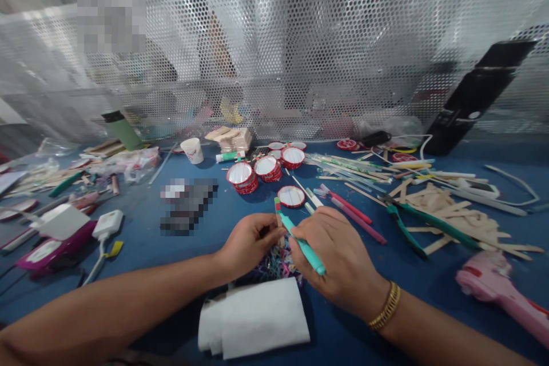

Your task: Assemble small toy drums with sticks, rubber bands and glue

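My left hand (246, 243) is closed in a pinch on a small colourful craft piece (274, 266) that rests on the blue table (171, 251). My right hand (338, 257) grips a teal craft knife (305, 247), its tip against a thin painted stick (277, 209) held upright between the two hands. A gold bangle sits on my right wrist. A folded white tissue (253, 320) lies just in front of my hands.
Red-rimmed round lids (266, 168) are clustered beyond my hands. To the right lie wooden sticks (450, 211), green-handled pliers (422, 223) and a pink glue gun (501, 289). A paper cup (192, 150), a white charger (107, 224) and clutter sit left. A perforated metal screen (300, 51) closes the back.
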Tool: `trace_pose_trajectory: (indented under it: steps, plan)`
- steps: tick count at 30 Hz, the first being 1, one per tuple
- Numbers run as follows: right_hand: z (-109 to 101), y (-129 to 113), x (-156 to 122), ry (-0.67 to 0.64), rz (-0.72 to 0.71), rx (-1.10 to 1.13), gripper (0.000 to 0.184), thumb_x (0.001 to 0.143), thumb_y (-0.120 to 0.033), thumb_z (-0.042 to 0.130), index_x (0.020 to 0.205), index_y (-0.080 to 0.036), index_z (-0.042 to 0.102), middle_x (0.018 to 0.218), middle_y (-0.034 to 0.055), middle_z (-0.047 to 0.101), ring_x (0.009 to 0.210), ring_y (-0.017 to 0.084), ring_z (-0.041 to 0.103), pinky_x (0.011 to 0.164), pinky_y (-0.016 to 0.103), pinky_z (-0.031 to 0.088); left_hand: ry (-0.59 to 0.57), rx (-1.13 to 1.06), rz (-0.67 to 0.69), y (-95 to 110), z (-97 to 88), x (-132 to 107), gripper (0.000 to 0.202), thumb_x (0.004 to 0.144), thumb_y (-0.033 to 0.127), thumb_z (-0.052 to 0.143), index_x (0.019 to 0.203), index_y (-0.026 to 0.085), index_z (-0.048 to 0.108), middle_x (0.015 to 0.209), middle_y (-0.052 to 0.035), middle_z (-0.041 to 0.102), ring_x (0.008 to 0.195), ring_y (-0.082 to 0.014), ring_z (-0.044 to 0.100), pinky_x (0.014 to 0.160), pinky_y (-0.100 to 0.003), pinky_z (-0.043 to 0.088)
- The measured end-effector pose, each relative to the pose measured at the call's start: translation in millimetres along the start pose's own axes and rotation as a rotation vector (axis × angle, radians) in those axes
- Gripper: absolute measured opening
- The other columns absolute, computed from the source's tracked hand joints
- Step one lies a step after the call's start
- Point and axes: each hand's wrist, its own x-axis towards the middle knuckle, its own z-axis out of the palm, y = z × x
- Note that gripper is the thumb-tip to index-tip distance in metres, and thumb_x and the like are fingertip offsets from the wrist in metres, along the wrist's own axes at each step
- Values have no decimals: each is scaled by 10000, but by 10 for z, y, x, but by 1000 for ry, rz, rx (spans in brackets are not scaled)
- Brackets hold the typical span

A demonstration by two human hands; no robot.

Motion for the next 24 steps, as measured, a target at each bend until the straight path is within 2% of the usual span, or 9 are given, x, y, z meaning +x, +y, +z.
trace_pose_trajectory:
  steps: [6, 11, 18, 24]
  plan:
    - [-14, -2, 7, 39, 2, -1, 49, 886, -136, 558, 874, -178, 537, 726, 35, 625, 690, 176, 582, 754, 380, 475, 7, 22, 16, -15, -2, 0, 375, 926, 379, 555, 640, 157, 456, 606, 54, 378, 590, -89, 334, 548, -211, 281]
    - [-9, -19, 10, -8, -23, 10, 48, 914, -166, 524, 882, -171, 560, 731, 40, 630, 701, 183, 594, 752, 386, 471, -9, -13, -11, -49, 11, -8, 356, 929, 398, 547, 678, 151, 497, 626, 48, 372, 603, -93, 327, 549, -215, 271]
    - [8, 26, -5, 29, 28, -31, 43, 898, -158, 549, 860, -177, 540, 714, 33, 625, 677, 177, 581, 768, 390, 485, -6, 15, 7, 18, -4, 4, 379, 923, 402, 553, 646, 153, 483, 599, 53, 397, 577, -88, 335, 533, -209, 277]
    - [-10, -13, 1, 19, -20, 6, 25, 897, -154, 547, 877, -166, 557, 733, 47, 637, 696, 183, 598, 750, 391, 480, 2, -25, 7, -37, 9, -7, 353, 923, 386, 559, 668, 146, 512, 614, 48, 386, 599, -92, 335, 548, -214, 282]
